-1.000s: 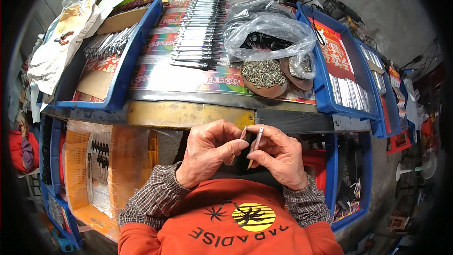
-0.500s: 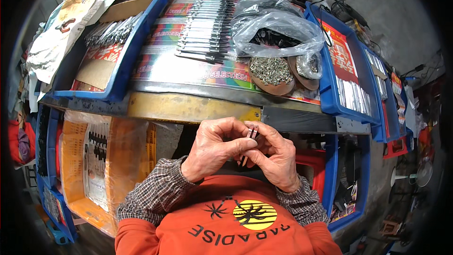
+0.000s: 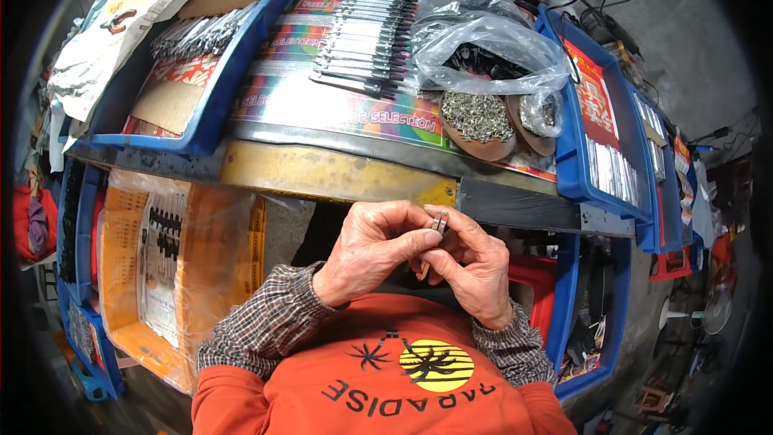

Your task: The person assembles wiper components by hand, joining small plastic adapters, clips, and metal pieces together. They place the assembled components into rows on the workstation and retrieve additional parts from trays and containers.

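Observation:
My left hand (image 3: pixel 372 251) and my right hand (image 3: pixel 477 275) meet in front of my chest, just below the table's front edge. Between their closed fingertips is a small narrow metal piece (image 3: pixel 439 224) with two thin parallel strips. Its upper end sticks out above the thumbs, and a coppery lower end shows beneath them. The fingers hide its middle, so its exact kind is unclear. Beyond my hands, on the table, lies a long row of slim silver pieces with black ends (image 3: pixel 366 36). To its right, a brown dish (image 3: pixel 499 151) holds a heap of tiny metal pins.
An open plastic bag (image 3: pixel 531 56) of dark parts sits behind the dish. Blue trays (image 3: pixel 211 133) flank the table on the left and right (image 3: pixel 592 185). Below the tabletop, an orange crate (image 3: pixel 121 274) stands left of my arms and a blue bin (image 3: pixel 568 290) right.
The view has shifted slightly, so the table appears further right. My hands still hold the metal piece, which has turned a little, and its lower end now looks coppery instead of dark.

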The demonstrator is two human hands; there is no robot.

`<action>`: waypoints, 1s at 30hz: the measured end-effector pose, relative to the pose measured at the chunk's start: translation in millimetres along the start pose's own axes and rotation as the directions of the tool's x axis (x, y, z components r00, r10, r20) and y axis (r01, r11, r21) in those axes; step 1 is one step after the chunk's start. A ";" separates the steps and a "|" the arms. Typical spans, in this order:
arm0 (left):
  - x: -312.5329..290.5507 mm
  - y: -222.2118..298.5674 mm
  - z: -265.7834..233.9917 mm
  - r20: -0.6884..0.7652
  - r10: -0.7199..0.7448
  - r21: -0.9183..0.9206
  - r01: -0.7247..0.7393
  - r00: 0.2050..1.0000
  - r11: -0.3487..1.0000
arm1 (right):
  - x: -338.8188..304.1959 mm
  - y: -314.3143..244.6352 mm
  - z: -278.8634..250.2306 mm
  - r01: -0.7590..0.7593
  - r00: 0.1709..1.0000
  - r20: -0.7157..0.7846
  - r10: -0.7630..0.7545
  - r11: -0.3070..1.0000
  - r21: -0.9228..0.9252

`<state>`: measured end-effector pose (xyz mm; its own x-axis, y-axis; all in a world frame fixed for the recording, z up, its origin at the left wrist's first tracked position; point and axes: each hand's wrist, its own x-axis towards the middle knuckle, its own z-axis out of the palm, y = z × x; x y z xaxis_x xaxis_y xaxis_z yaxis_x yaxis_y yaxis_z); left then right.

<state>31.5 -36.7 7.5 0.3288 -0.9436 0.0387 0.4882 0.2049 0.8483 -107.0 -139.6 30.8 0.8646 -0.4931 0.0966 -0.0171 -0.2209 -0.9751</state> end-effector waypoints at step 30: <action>4.4 14.8 -10.7 0.254 -0.239 0.065 0.230 0.937 0.971 | 21.5 -12.7 -34.0 -0.095 0.976 0.214 0.046 0.969 0.226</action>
<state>48.8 -35.1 14.6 -0.0141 -0.9994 -0.0320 0.4973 -0.0347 0.8669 -105.2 -176.0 52.0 0.9502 -0.3116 0.0066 0.0146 0.0232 -0.9996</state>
